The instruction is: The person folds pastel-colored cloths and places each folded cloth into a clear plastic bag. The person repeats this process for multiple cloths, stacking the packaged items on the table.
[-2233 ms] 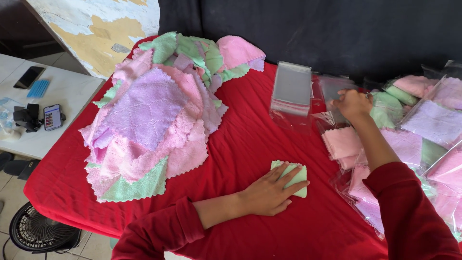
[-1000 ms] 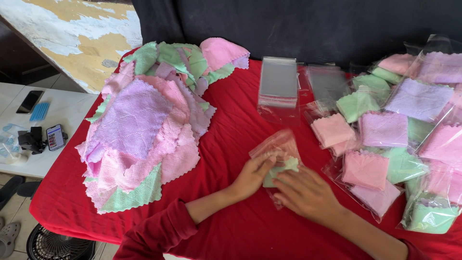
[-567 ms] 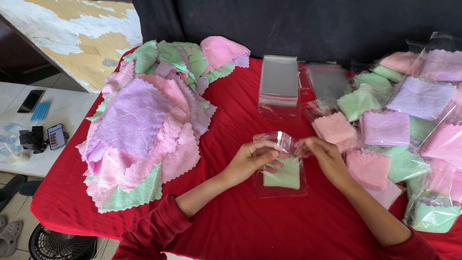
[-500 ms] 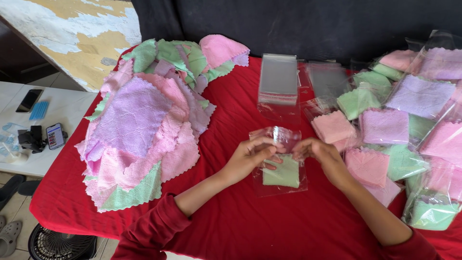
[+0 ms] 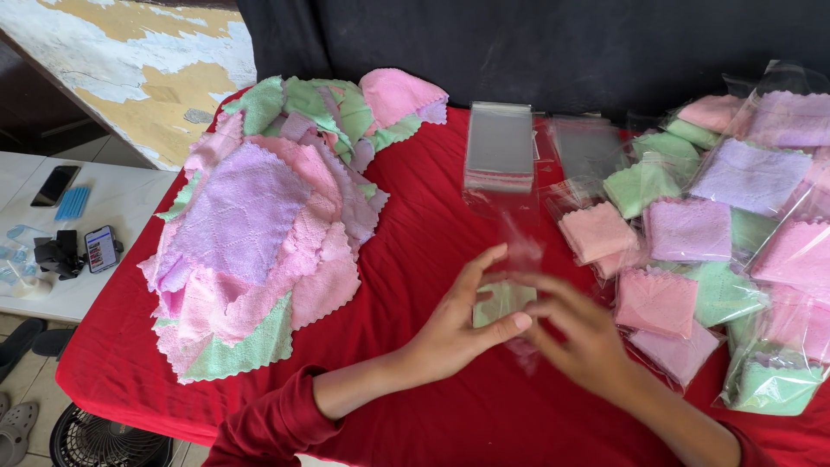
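Note:
On the red tablecloth (image 5: 432,225), my left hand (image 5: 462,320) presses on a folded green cloth (image 5: 501,303) that lies inside a clear plastic bag (image 5: 523,259). My right hand (image 5: 579,333) is blurred, fingers spread, touching the same bag from the right. The bag's upper end sticks up past my fingers. A stack of empty clear bags (image 5: 499,147) lies farther back.
A big heap of loose pink, purple and green cloths (image 5: 268,225) fills the left of the table. Several bagged cloths (image 5: 718,233) pile up at the right. A white side table (image 5: 52,233) at the left carries phones and small items. A fan (image 5: 95,437) stands on the floor.
The bag with the green cloth has gone from held up between both hands to flat on the table under my left hand. My right hand has slid over it.

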